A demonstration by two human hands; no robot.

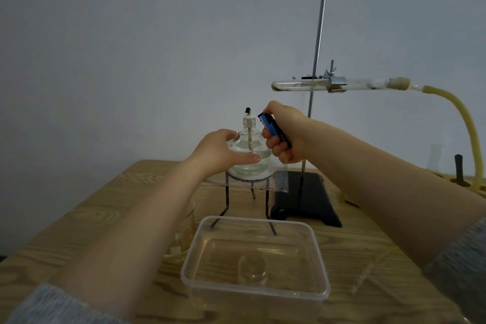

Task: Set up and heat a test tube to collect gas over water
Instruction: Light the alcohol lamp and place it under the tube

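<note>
A glass alcohol lamp (249, 139) with a dark wick stands on wire gauze (278, 181) over a black tripod (227, 202). My left hand (221, 151) holds the lamp's glass body, thumb across its front. My right hand (285, 131) grips a blue lighter (272, 126) just right of the wick; no flame shows. A test tube (297, 85) lies horizontally in the clamp (338, 81) of a retort stand (319, 34), stoppered, with a yellow rubber hose (462, 118) curving down to the right. A clear plastic tub (255, 258) of water with a sunken glass jar sits in front.
The stand's black base (310, 200) lies behind the tub on the wooden table (79, 231). A glass beaker (188, 218) is partly hidden by my left forearm. A glass tube (364, 279) lies at the right; a wooden rack (460, 184) and conical flask (436, 158) stand far right.
</note>
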